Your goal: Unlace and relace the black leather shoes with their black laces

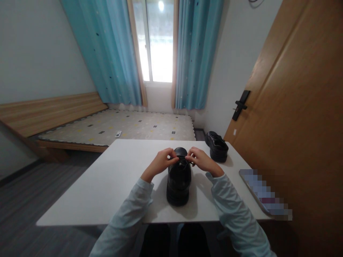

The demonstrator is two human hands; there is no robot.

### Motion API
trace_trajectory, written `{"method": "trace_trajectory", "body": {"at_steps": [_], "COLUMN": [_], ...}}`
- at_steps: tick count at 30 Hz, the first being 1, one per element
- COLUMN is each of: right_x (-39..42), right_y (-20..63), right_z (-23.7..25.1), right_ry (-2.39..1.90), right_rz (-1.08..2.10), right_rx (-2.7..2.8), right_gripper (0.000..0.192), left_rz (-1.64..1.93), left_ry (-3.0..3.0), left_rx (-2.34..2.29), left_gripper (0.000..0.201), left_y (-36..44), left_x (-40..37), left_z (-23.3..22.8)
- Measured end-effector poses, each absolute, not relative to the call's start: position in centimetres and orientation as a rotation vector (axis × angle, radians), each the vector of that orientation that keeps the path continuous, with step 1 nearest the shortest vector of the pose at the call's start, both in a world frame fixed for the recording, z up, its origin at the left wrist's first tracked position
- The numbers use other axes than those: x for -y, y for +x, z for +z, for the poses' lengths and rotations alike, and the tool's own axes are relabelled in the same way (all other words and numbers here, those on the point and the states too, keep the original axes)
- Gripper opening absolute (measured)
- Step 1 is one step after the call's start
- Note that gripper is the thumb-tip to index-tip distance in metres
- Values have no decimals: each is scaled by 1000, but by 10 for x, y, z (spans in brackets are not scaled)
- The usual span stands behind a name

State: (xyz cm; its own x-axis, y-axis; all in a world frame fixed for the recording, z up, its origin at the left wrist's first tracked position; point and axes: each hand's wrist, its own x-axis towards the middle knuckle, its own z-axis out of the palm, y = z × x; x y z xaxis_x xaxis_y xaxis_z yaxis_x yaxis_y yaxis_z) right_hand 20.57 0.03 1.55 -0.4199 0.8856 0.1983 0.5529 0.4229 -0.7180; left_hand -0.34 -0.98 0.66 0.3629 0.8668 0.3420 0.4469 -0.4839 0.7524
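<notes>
Head view: your left hand (160, 161) and right hand (200, 160) meet over the near shoe (179, 180), mid-table (107, 185).
Grip: both hands pinch at its laces; the laces themselves are too dark and small to make out, hidden under your fingertips.
Second shoe (217, 145): beyond your right hand, apart.
Cut off: blurred flat object (265, 194), table's right edge.
</notes>
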Motion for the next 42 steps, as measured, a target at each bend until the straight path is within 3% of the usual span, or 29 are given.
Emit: {"method": "trace_trajectory", "body": {"at_steps": [32,42], "right_x": [-9,-10], "right_y": [237,238], "right_z": [12,16], "right_ry": [-1540,-1310], "right_rz": [1093,1109], "right_rx": [2103,2187], "right_gripper": [22,24], "left_rz": [639,621], "left_ry": [2124,2198], "left_rx": [-1381,-1356], "left_gripper": [17,15], "left_y": [-36,-27], "left_x": [-3,-1], "left_z": [-2,-4]}}
